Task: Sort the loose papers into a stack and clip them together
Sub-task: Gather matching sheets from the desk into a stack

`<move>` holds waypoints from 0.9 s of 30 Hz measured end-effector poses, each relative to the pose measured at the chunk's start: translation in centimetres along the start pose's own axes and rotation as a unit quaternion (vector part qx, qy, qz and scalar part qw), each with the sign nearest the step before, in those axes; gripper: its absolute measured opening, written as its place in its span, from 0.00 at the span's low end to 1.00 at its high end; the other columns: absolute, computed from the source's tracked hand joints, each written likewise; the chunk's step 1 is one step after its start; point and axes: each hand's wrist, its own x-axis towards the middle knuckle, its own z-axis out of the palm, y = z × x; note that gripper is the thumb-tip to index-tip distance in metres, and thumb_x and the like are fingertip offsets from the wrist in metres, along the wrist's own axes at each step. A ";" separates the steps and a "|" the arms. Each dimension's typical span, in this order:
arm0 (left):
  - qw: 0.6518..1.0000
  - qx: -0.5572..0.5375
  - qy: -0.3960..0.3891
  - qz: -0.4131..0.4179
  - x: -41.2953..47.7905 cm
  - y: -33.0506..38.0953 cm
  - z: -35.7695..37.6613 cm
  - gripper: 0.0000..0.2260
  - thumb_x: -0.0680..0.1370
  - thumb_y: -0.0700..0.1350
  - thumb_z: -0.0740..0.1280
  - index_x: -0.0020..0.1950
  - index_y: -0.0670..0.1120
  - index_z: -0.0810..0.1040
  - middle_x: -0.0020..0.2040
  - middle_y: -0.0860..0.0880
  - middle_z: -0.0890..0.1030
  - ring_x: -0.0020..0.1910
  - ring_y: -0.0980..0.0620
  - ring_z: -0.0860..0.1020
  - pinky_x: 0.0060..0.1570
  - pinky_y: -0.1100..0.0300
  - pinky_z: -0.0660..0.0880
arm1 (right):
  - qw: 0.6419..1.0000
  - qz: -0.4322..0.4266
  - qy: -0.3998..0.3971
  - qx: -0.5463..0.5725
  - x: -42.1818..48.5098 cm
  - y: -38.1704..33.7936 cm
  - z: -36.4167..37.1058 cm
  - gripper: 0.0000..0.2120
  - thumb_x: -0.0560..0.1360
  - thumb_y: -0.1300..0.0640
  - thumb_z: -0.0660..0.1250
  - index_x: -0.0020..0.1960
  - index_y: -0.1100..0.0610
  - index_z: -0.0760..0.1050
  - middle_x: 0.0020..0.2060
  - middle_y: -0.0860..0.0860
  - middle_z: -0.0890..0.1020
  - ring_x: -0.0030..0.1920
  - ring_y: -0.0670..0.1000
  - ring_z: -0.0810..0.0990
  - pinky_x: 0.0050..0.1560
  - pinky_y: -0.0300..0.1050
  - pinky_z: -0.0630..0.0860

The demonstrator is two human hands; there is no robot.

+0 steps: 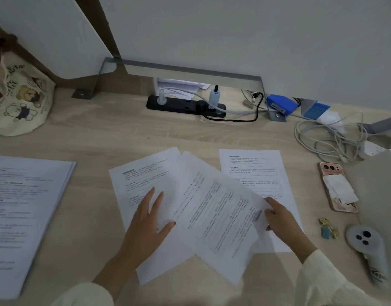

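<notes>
Left hand [149,221]: fingers spread and flat, palm down, pressing on the leftmost loose sheet [141,180] with the thumb resting at the edge of the angled middle sheet [221,217]; it grasps nothing. Right hand [281,219]: fingers loosely extended, touching the right edge of the middle sheet, which overlaps a third sheet [254,171] lying square on the desk [102,133]; whether the thumb is tucked beneath the paper in a pinch cannot be told. Three loose printed sheets fan across the desk centre (a fourth may lie between them, but the overlaps obscure the count). One separate stack of papers [24,213] lies at the left, cut off by the frame edge. A small cluster of binder clips [329,228], gold and blue, sits right of the sheets, too blurred to count. Beside them: one phone [336,186] face down and one white controller [369,246]. The print on all sheets is illegible.
</notes>
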 end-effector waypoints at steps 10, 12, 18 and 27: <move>0.998 0.005 0.025 0.062 3.4 6.1 -3.5 0.24 0.75 0.59 0.62 0.68 0.52 0.67 0.68 0.54 0.70 0.68 0.54 0.65 0.68 0.64 0.57 | 0.970 -0.230 -0.052 -0.060 0.2 -9.1 -0.1 0.11 0.79 0.62 0.54 0.50 0.51 0.74 0.45 0.48 0.79 0.45 0.48 0.76 0.44 0.39 0.70; 0.998 -0.040 -0.025 -0.032 3.6 6.2 -3.9 0.13 0.76 0.57 0.62 0.55 0.52 0.75 0.53 0.53 0.80 0.50 0.54 0.77 0.47 0.61 0.71 | 0.975 -0.220 -0.031 -0.007 0.8 -9.4 0.1 0.09 0.79 0.60 0.57 0.51 0.50 0.74 0.46 0.48 0.80 0.46 0.48 0.77 0.44 0.37 0.70; 0.950 -0.257 0.058 -0.166 3.1 3.0 -4.7 0.07 0.76 0.50 0.65 0.51 0.49 0.74 0.46 0.50 0.80 0.44 0.50 0.80 0.46 0.51 0.78 | 0.993 0.001 0.112 0.024 4.6 -2.9 -0.6 0.19 0.74 0.57 0.66 0.64 0.58 0.69 0.60 0.59 0.75 0.56 0.58 0.76 0.53 0.47 0.73; 0.868 -0.307 0.184 -0.344 1.9 -3.0 -3.8 0.12 0.77 0.45 0.63 0.53 0.37 0.73 0.49 0.42 0.78 0.48 0.41 0.78 0.44 0.53 0.72 | 0.966 0.177 0.145 -0.117 4.7 4.0 -1.9 0.41 0.66 0.49 0.75 0.69 0.66 0.59 0.66 0.66 0.65 0.66 0.64 0.62 0.66 0.53 0.59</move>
